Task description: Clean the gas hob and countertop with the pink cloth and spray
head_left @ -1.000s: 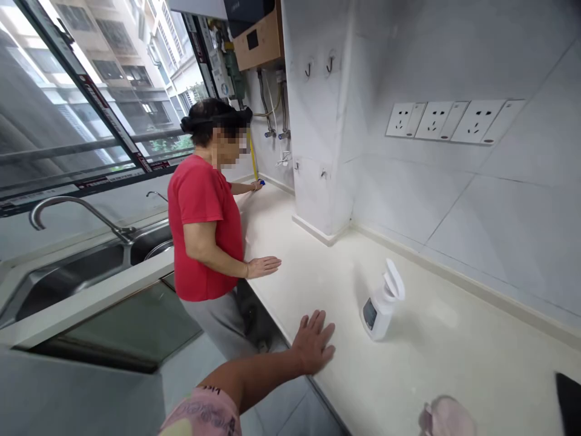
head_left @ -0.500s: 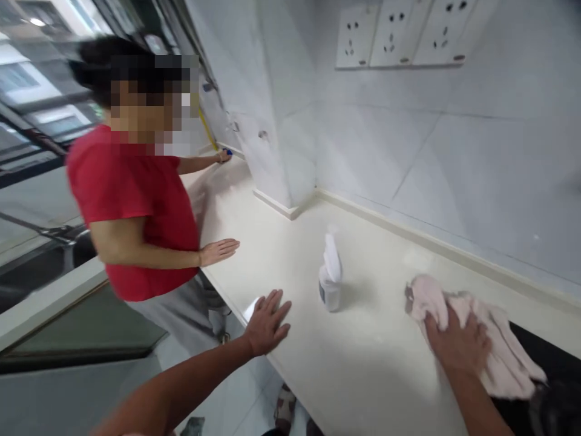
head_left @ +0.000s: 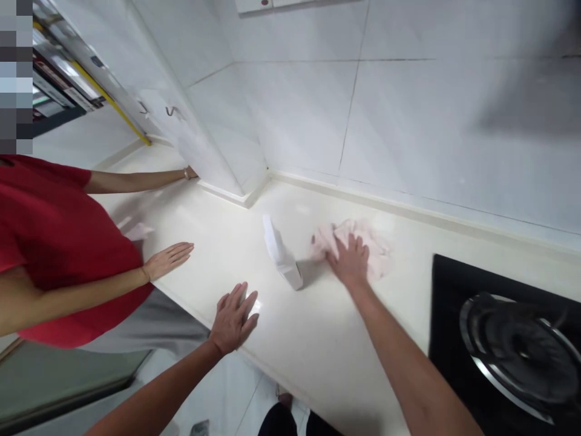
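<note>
My right hand (head_left: 351,260) presses a pale pink cloth (head_left: 376,251) onto the white countertop (head_left: 327,339), with its fingers on top of the bunched fabric. Left of the cloth is a small white bottle (head_left: 285,266); it looks slanted in the picture, and its details are blurred. My left hand (head_left: 233,318) lies near the counter's front edge with its fingers spread and nothing in it.
A co-worker in a red shirt (head_left: 68,254) stands at the left; one of their hands (head_left: 170,261) hovers by or rests on the counter. At the right is a black gas hob (head_left: 442,290) with a round burner (head_left: 521,351). A tiled wall (head_left: 299,121) backs the counter.
My right hand has slid the cloth leftward, off the hob and close to the bottle. The view has turned right, bringing the burner into sight. My left hand stays spread at the edge.
</note>
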Available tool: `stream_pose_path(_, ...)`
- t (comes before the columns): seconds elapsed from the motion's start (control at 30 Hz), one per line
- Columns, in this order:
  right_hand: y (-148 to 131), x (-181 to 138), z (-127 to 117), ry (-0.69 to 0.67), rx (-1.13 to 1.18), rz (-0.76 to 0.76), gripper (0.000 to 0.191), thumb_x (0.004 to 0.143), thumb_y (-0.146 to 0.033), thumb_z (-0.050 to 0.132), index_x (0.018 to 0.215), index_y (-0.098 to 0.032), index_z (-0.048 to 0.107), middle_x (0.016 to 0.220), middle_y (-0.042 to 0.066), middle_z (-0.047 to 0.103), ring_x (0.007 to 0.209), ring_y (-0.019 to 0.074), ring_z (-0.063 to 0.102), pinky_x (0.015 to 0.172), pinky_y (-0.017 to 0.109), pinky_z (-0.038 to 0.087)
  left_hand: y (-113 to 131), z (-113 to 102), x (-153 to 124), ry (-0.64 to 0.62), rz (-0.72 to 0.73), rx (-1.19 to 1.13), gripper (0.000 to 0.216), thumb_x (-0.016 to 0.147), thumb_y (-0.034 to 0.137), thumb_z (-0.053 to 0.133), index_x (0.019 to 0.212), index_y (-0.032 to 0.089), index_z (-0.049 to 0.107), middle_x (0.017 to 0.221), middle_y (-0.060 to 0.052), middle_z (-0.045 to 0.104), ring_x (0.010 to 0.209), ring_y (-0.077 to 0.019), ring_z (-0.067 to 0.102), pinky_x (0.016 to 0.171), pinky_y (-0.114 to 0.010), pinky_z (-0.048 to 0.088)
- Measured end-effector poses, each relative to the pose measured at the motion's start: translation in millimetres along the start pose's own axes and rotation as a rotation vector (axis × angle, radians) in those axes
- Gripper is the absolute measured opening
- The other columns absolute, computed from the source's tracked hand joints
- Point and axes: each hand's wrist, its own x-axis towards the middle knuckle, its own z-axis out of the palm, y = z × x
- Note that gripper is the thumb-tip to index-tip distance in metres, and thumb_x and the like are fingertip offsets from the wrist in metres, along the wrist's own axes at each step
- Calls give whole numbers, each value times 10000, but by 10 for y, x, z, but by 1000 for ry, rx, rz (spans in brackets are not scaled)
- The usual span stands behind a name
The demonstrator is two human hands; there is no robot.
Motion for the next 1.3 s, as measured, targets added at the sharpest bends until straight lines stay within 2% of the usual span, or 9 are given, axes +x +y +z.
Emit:
stream_pose_path(0.2, 29, -1972, 141, 7, 6, -206, 550, 1009, -564, 538, 1493, -314, 609, 1736, 82, 322, 1623, 407, 170, 1287, 608, 168, -1, 41, 31, 35, 1, -23, 533, 1007, 473, 499, 1485, 278, 631, 1665, -140, 469, 1531, -340, 440, 1196, -495, 332)
stream_pose_path(0.33, 580, -2527, 74, -41, -63, -234, 502, 970, -566, 579, 1415, -350, 667, 1723, 46, 359, 1609, 410, 227, 1259, 629, 238, 7, 66, 39, 41, -21, -44, 534, 995, 481, 507, 1480, 299, 634, 1658, -113, 485, 1529, -340, 441, 1216, -497, 316)
stream_pose_path(0.43, 1083, -2145, -26, -36, -184, -123, 554, 968, -584, 562, 1450, -325, 649, 1690, 93, 413, 1558, 432, 314, 1231, 650, 251, 8, 80, 39, 50, -18, -33, 530, 988, 487, 514, 1461, 291, 653, 1645, -122, 501, 1522, -340, 449, 1203, -503, 334)
stream_pose_path(0.6, 1501, -788, -166, 93, -199, 133, 677, 1032, -596, 405, 1579, -214, 521, 1690, 179, 359, 1528, 431, 308, 1234, 606, 219, -11, 97, 24, 82, 1, -36, 514, 979, 468, 543, 1451, 303, 661, 1644, -124, 501, 1507, -345, 471, 1176, -507, 368)
stream_pose_path(0.73, 1210, 261, -209, 120, -53, 364, 719, 1038, -632, 371, 1612, -208, 463, 1708, 229, 260, 1535, 499, 228, 1198, 704, 134, -37, 104, 6, 99, 33, -13, 516, 975, 458, 565, 1457, 295, 656, 1646, -137, 495, 1505, -342, 476, 1164, -498, 378)
stream_pose_path(0.9, 257, 1164, -130, 68, 98, 395, 776, 1030, -611, 437, 1645, -140, 396, 1719, 302, 161, 1541, 583, 113, 1124, 825, 68, -46, 86, -5, 69, 35, 8, 536, 974, 465, 567, 1479, 299, 636, 1656, -133, 483, 1525, -332, 452, 1168, -502, 376)
stream_pose_path(1.0, -373, 1300, -17, 52, 141, 202, 759, 1034, -610, 461, 1628, -139, 425, 1714, 291, 196, 1535, 582, 126, 1114, 839, 73, -42, 70, -6, 73, 35, 16, 534, 978, 468, 561, 1482, 305, 633, 1650, -129, 491, 1522, -327, 457, 1164, -500, 381)
stream_pose_path(1.13, -885, 970, 110, 27, 113, -105, 669, 1040, -600, 480, 1592, -223, 487, 1729, 199, 251, 1549, 522, 161, 1167, 782, 102, -46, 49, -4, 90, 41, -6, 520, 986, 448, 560, 1478, 298, 635, 1650, -124, 493, 1517, -324, 463, 1167, -485, 379)
stream_pose_path(1.3, -618, 201, 110, -23, 29, -214, 571, 1032, -583, 478, 1550, -349, 530, 1745, 66, 289, 1590, 398, 183, 1251, 658, 137, -36, 26, 16, 93, 43, -43, 496, 985, 411, 568, 1451, 267, 656, 1637, -148, 505, 1509, -340, 471, 1164, -483, 370)
